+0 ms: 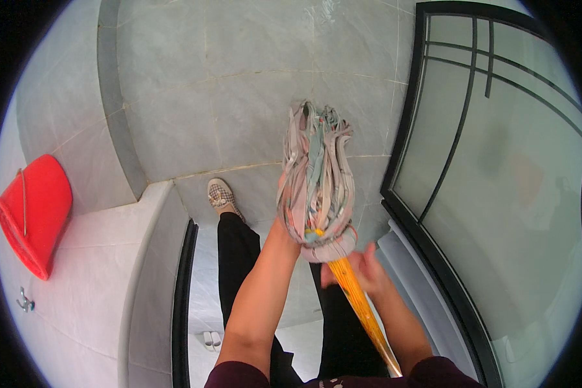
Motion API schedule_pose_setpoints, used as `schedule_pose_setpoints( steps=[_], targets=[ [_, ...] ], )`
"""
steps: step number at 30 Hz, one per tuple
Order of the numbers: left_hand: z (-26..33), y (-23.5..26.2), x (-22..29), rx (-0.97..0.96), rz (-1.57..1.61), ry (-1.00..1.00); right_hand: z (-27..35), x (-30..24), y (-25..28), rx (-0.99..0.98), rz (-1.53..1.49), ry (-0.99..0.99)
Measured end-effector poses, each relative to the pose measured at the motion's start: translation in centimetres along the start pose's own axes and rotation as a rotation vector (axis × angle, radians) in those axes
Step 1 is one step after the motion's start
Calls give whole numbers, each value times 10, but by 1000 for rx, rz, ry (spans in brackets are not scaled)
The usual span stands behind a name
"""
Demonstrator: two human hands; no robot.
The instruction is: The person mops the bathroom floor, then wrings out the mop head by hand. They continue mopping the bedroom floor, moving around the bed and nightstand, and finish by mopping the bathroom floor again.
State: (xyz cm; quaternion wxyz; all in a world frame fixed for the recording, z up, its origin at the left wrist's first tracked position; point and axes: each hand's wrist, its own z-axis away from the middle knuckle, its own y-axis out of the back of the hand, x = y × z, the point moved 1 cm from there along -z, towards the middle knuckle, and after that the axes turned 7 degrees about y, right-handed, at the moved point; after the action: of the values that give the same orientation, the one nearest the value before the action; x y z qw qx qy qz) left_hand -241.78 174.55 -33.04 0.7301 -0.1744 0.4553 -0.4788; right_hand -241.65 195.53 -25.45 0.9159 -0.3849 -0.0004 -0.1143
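A mop [318,174] with a head of pale pink, grey and teal cloth strips is held up in front of me, strips pointing away. Its yellow wooden handle [357,297] slopes down to the right toward my body. My left hand [283,223] reaches up along the left of the mop head and goes behind the strips, so its fingers are hidden. Just below the bound collar of the head, my right hand [367,268] lies behind the handle. Its thumb stands away on the right and fingertips show on the left, slightly blurred, not wrapped round the wood.
On the white tiled ledge [100,265] at left sits a red bucket [48,210], near a metal tap [24,301]. A black-framed frosted glass door [498,174] stands at right. White slippers [211,341] lie behind my legs; my checked shoe [221,194] stands on grey floor tiles [258,116].
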Motion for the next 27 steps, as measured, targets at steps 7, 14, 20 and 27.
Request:
schedule_pose_setpoints(
  steps=[7, 14, 20, 27],
  targets=[
    [-3, 50, -36, 116, -84, -331, -169, -43, 24, -105, -173, 177],
    [19, 48, -60, 190, -148, -273, -187, -94, -56, -148, -242, 207],
    [17, 24, -58, 239, -237, -183, -172, -159, -36, 168, 206, 355],
    [-22, -40, -48, 381, -479, -69, -175, -203, -93, 245, 1836, 775]
  ],
)
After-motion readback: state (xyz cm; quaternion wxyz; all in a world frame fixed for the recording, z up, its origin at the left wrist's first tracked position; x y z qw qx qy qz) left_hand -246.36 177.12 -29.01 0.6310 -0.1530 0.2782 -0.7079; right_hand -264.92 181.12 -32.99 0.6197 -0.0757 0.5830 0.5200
